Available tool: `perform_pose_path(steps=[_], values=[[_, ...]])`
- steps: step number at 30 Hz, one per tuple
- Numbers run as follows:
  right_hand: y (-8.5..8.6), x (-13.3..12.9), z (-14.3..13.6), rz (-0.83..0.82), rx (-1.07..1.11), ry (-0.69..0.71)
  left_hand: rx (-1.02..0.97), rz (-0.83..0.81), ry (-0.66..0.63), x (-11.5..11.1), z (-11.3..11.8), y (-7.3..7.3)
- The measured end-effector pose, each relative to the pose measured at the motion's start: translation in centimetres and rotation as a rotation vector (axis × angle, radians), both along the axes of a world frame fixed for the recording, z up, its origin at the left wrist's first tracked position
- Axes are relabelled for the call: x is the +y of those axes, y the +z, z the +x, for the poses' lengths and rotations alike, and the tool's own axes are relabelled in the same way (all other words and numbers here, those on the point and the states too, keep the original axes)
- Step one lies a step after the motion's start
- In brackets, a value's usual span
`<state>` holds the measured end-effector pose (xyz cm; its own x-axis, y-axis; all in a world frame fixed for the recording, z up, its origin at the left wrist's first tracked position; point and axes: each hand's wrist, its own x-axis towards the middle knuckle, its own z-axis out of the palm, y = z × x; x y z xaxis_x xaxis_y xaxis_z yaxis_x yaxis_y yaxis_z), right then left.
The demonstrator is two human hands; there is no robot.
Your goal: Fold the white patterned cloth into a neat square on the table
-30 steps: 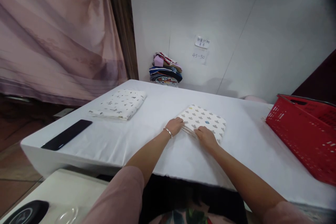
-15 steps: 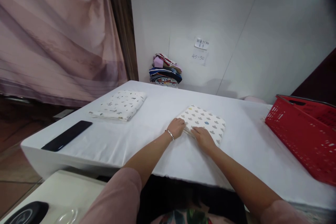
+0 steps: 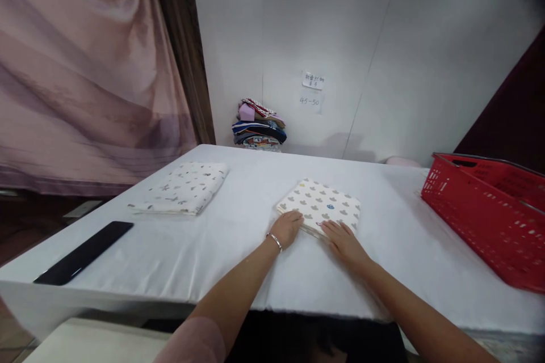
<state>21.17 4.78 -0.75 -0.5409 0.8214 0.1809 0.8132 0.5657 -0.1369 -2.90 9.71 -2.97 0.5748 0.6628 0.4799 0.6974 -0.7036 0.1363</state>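
Observation:
A folded white cloth (image 3: 326, 199) printed with grey cloud-like shapes and a blue mark lies flat on the white-covered table (image 3: 238, 255). My left hand (image 3: 288, 228), with a silver bracelet at its wrist, rests its fingertips on the cloth's near left edge. Along the near edge, further right, my right hand (image 3: 346, 241) lies with fingers stretched flat over the fabric. Both hands are open; their thumbs are hard to make out. To the left is a second folded white cloth (image 3: 183, 187) with small dark prints.
A black phone-like slab (image 3: 85, 252) lies at the table's left front. On the right stands a red perforated basket (image 3: 481, 221) with a metal handle. Folded clothes (image 3: 259, 125) are stacked by the wall, below paper notes (image 3: 313, 80). Pink curtain (image 3: 85, 68) hangs at left.
The left hand has loosened from pinching the cloth's near edge to resting on it. My right hand's fingers have flattened onto the cloth. The whole view has shifted slightly.

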Motion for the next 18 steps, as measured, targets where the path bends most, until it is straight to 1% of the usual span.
perform_pose_path(steps=[2,4,8,10,12,15,17,18], values=[[0.1,-0.3,0.7,-0.035,-0.002,-0.028,-0.009,-0.015,0.009,-0.2,0.2,0.3],[0.8,-0.2,0.2,-0.058,0.007,-0.051,-0.017,-0.027,0.020,-0.3,0.3,0.4],[2.6,1.1,-2.9,-0.081,-0.001,0.003,-0.035,-0.043,0.003,-0.4,0.2,0.3],[3.0,2.1,-4.3,-0.131,-0.031,0.033,-0.057,-0.051,-0.007,-0.4,0.0,0.2],[2.7,2.8,-5.0,-0.189,-0.064,0.054,-0.094,-0.067,-0.001,-0.3,0.0,0.4],[2.0,3.1,-5.1,-0.223,-0.085,0.069,-0.109,-0.155,0.065,0.4,0.5,1.7],[1.7,3.0,-5.0,-0.212,-0.084,0.062,-0.078,-0.217,0.161,1.3,1.1,3.0],[1.6,3.0,-5.0,-0.204,-0.085,0.058,-0.066,-0.222,0.221,1.8,1.4,3.6]])
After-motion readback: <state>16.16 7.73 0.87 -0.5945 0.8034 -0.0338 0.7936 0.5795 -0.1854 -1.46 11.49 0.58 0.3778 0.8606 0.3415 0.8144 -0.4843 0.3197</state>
